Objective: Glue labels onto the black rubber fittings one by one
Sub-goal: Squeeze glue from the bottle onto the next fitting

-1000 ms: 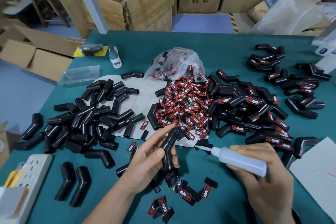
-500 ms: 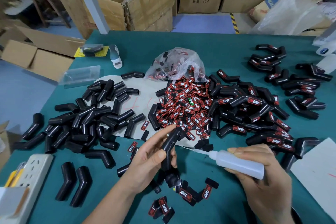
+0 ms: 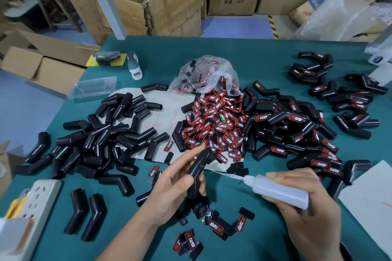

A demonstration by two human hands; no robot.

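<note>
Fingers [image 3: 186, 181] of the left hand [image 3: 171, 190] were curled round a bent black fitting [image 3: 197, 172], held upright above the counter [image 3: 265, 61]; the right hand [image 3: 305, 214] gripped a glue bottle [image 3: 277, 189], nozzle pointing at the fitting but apart from it. Since half a second before, the bottle had drawn back slightly rightward. The fitting looked bare, unlabelled, with a small hole near its bend, in front of the label pile [image 3: 214, 125].

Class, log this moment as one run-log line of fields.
left hand: holds fitting | right hand: grips glue bottle | nozzle: aimed at fitting, apart | label: not yet on
</note>
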